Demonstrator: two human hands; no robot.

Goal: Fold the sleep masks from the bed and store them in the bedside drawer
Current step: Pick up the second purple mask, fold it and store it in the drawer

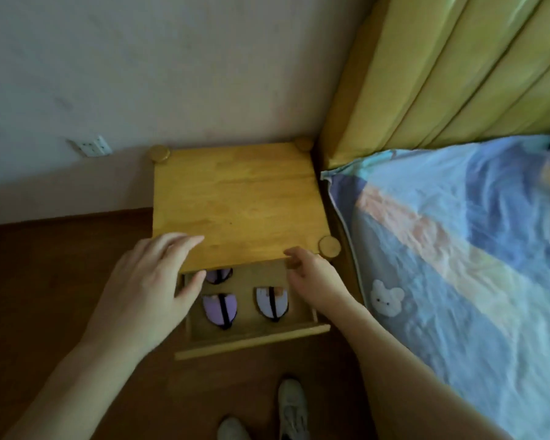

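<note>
Both hands over the open bedside drawer, three folded masks already inside

The left hand [146,281] is spread wide and holds nothing, fingers loose over the left front corner of the nightstand [235,198], thumb dipping toward the drawer [251,339]; the right hand [311,274] has its fingers bent at the nightstand's front edge, and whether they pinch anything cannot be told — nothing shows in them. In the drawer lie a purple mask [219,309], a paler mask [272,301] just beside it, and a third mask [219,275] half hidden under the top. They look light, soft and floppy, likely to spring open, so I judge it best to pinch each across the fold with the black strap trapped inside. To the right, the bed [458,249] — no masks visible on its sheet
</note>
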